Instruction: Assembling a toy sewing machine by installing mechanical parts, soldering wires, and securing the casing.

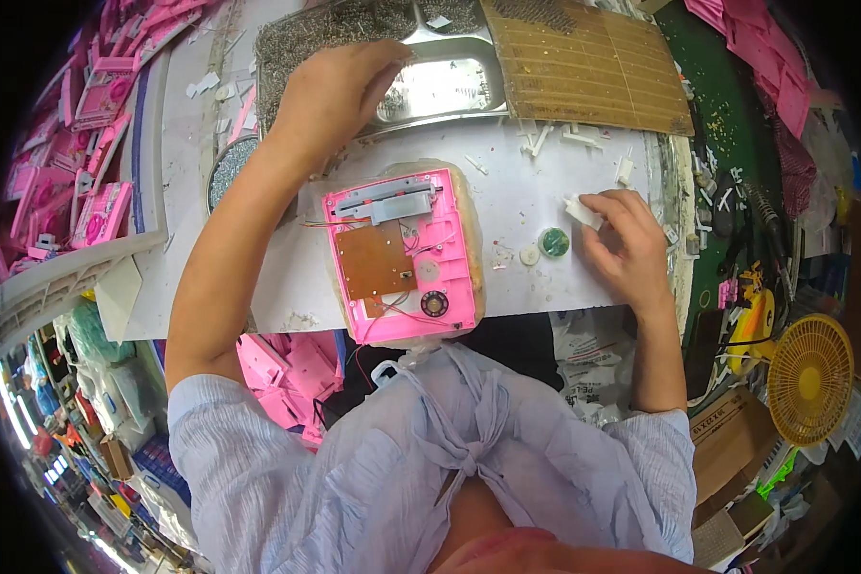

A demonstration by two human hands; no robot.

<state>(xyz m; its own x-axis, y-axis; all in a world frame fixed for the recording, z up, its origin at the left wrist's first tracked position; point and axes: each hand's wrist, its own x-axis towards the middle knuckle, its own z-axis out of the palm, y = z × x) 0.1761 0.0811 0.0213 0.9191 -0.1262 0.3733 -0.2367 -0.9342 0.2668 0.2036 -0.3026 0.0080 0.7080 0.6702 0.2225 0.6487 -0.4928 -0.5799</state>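
Note:
A pink plastic housing [445, 244] lies open side up in front of me on a padded, film-wrapped support. In it sit a brown circuit board [378, 260], a grey mechanism [387, 203], thin wires and a round black speaker [434, 303]. My left hand [340, 91] is over the metal tray [450, 120], near its shiny compartment and the small screws [306, 43]. Its fingers are bent together; anything between them is hidden. Right of the housing, my right hand [631, 244] pinches a small white plastic piece [584, 212] just above the white work surface.
A brown cardboard sheet [588, 62] lies at the back right, with loose white parts along its edge. A green round lid [553, 242] is near my right hand. Pink housings [100, 210] pile up at the left. A yellow fan [811, 380] stands at the right.

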